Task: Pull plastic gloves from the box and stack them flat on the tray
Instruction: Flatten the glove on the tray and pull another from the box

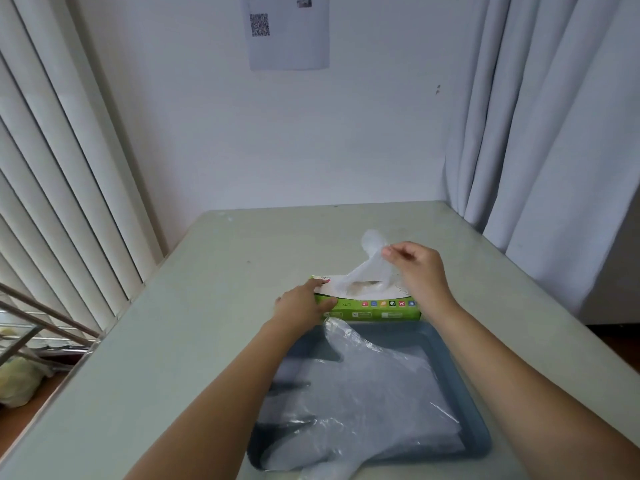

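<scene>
Pinching from the head view: the right hand (415, 268) has a thin, see-through plastic glove (363, 266) nipped between thumb and forefinger, the other fingers loosely curled. The film rises crinkled and cloudy from the slot just below that hand, its tip puffed up beyond the fingertips.

The slot belongs to a low cardboard box (375, 308), green on the sides, white on top, with a row of small coloured icons along the front. The left hand (301, 306) grips the box's left end, thumb on the front face and fingers hooked over the top corner.

Just nearer than both wrists sits a grey-blue plastic tray (452, 393), rectangular with rounded corners, its far edge touching the box. Between the two forearms, a stack of gloves (374, 393) lies flat in it, glossy and wrinkled, one rounded tip reaching the far rim, another spilling over the near rim.

All of it rests on a smooth pale table (207, 271). Beyond the left hand hang ribbed vertical blinds (52, 168), with a metal rack (45, 327) lower down. Beyond the right hand falls a soft white curtain (554, 133). High above both hands, a sheet of paper (289, 32) with a square code is on the wall.
</scene>
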Tool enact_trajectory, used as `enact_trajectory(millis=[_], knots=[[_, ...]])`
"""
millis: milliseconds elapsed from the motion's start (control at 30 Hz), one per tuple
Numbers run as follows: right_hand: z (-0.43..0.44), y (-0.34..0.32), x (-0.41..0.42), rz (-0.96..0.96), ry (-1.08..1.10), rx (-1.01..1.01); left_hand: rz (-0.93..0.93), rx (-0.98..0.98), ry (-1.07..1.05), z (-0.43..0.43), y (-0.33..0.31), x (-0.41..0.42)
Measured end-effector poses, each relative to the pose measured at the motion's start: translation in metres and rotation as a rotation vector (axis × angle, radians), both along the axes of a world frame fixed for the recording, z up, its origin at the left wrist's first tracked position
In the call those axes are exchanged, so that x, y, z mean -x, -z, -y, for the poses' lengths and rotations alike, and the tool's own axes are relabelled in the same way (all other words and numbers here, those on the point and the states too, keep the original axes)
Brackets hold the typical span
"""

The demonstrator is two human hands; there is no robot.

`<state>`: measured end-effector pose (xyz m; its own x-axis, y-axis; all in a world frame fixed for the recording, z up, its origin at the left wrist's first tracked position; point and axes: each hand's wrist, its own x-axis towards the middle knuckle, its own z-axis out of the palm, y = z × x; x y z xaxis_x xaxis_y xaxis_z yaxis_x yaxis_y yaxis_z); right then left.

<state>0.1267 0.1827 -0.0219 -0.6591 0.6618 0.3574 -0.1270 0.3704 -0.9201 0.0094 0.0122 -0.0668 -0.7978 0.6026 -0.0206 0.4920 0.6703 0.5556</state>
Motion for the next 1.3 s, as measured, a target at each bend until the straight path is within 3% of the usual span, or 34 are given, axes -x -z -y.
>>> enact_trajectory(millis=[200, 467, 567, 667, 733, 867, 1000, 1300], knots=[[0.012, -0.008, -0.005, -0.073, -0.012, -0.016, -0.048, 0.166, -0.066, -0.013, -0.01, -0.008], [0.009, -0.049, -0.01, -0.143, -0.026, -0.083, 0.03, 0.154, -0.048, -0.014, -0.017, -0.01], [0.003, -0.045, -0.014, -0.088, 0.021, -0.067, -0.02, 0.002, -0.095, -0.013, -0.031, -0.015], [-0.001, -0.036, -0.017, -0.049, 0.035, -0.055, -0.07, -0.357, -0.129, -0.017, -0.048, -0.036], [-0.001, -0.033, -0.018, -0.017, 0.008, -0.05, 0.007, -0.499, -0.051, -0.023, -0.058, -0.053], [0.0, -0.039, -0.024, 0.048, -0.164, -0.025, 0.054, -0.48, 0.057, -0.043, -0.064, -0.066], [-0.013, -0.043, -0.038, 0.248, -0.253, -0.157, 0.058, -0.541, 0.032, -0.046, -0.06, -0.055], [-0.023, -0.037, -0.044, 0.278, -0.163, -0.012, -0.022, -0.517, 0.132, -0.04, -0.061, -0.044]])
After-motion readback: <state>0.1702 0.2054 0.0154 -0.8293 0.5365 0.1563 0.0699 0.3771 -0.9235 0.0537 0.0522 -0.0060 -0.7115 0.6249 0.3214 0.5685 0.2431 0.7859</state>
